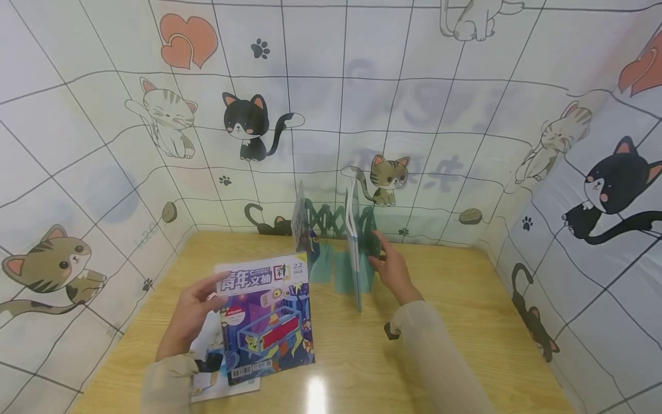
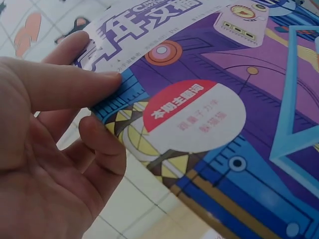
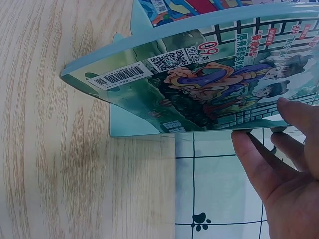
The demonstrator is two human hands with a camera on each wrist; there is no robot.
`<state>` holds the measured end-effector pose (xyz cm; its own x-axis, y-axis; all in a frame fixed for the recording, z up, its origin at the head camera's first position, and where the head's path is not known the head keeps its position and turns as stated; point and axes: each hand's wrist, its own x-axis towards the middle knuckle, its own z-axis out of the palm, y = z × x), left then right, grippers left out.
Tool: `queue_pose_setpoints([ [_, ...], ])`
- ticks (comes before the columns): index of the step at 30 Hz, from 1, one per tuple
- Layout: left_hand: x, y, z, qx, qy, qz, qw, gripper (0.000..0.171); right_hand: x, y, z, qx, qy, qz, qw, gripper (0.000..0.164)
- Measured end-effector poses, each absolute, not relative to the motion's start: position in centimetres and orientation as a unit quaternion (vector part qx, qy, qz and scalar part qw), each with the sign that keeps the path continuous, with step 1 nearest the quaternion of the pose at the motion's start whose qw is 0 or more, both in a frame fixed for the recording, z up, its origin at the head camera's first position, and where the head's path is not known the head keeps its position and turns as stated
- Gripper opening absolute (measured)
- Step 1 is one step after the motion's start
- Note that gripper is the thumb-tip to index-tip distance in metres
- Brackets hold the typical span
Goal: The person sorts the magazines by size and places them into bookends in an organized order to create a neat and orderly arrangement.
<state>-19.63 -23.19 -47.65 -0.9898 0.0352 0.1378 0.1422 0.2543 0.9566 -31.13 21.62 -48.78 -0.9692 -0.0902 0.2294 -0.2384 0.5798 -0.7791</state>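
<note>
My left hand (image 1: 191, 310) pinches the left edge of a purple and blue magazine (image 1: 269, 322), thumb on its front cover. In the left wrist view the thumb (image 2: 107, 82) lies near the title. My right hand (image 1: 395, 270) holds the right end of a green see-through expanding bookend (image 1: 322, 270), thumb on its outer side and fingers at its far edge. Magazines (image 1: 353, 253) stand upright against this end, a back cover with a barcode (image 3: 122, 74) facing the hand. At the bookend's left end another magazine (image 1: 300, 224) stands upright.
Partly under the held magazine, a pale magazine (image 1: 248, 388) lies on the wooden table (image 1: 331, 362). A cat-patterned sheet (image 1: 320, 109) covers the walls behind and on both sides. Dark bands (image 1: 392, 332) are on both wrists.
</note>
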Motion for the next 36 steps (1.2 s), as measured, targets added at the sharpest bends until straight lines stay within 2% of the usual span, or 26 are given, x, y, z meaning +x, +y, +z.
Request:
queue_pose_setpoints([
  [11, -19.6, -21.1, -45.9, -0.073, -0.798, -0.595, 0.069, 0.046, -31.0, 21.4, -48.6, 0.093, -0.882, 0.455, 0.083, 0.074],
  [18, -19.7, -20.4, -45.7, -0.115, -0.799, -0.586, 0.063, 0.058, -31.1, 21.3, -48.8, 0.097, -0.881, 0.455, 0.085, 0.073],
  [26, -19.9, -19.3, -45.3, -0.159, -0.806, -0.564, 0.083, 0.064, -31.2, 21.5, -49.1, 0.103, -0.883, 0.449, 0.089, 0.072],
  [36, -19.8, -17.2, -44.3, -0.138, -0.844, -0.511, 0.088, 0.068, -31.2, 21.6, -49.1, 0.092, -0.884, 0.450, 0.083, 0.073],
])
